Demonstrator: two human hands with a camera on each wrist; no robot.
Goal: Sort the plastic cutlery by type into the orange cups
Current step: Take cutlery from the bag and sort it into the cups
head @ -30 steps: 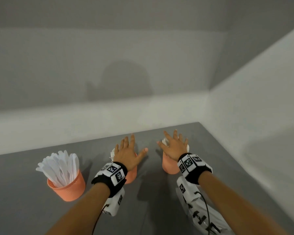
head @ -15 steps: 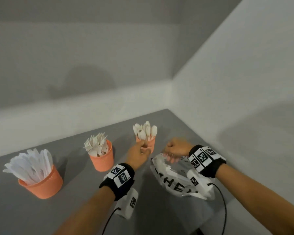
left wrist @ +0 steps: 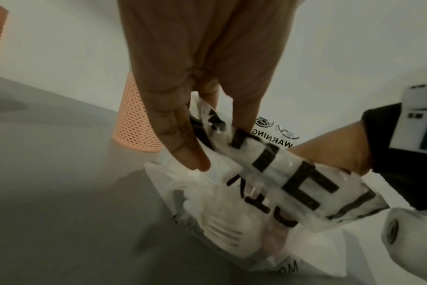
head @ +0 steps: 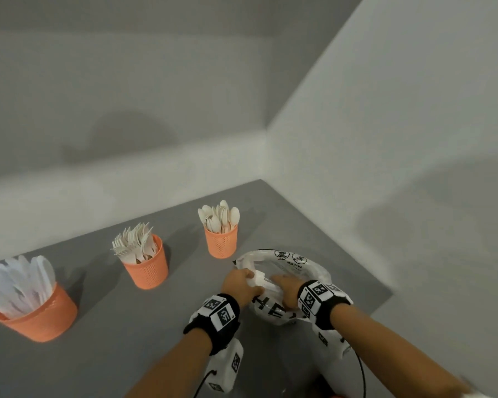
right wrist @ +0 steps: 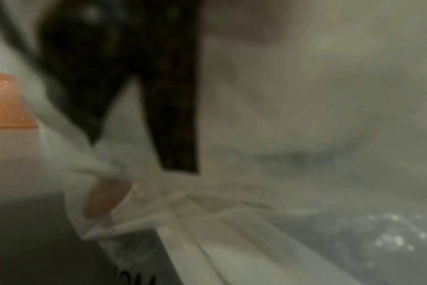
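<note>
Three orange cups stand in a row on the grey table (head: 121, 334): the left cup (head: 38, 317) holds knives, the middle cup (head: 148, 267) forks, the right cup (head: 221, 242) spoons. A white plastic bag (head: 293, 264) with black print lies in front of the spoon cup. My left hand (head: 240, 285) pinches the bag's near-left edge; the left wrist view shows its fingers (left wrist: 183, 146) on the bag (left wrist: 288, 185). My right hand (head: 286, 293) reaches into the bag's mouth, fingers hidden by plastic. The right wrist view is blurred, showing only bag plastic (right wrist: 231, 241).
Pale walls meet in a corner behind the table. The table's right edge (head: 357, 271) runs close to the bag. An orange cup (left wrist: 134, 125) stands just beyond my left fingers, and an orange cup (right wrist: 5, 100) shows at the left edge of the right wrist view.
Both hands left the cups, came back toward me and took up the bag. The bag now lies opened on the table with my right hand inside. The view swung right.
</note>
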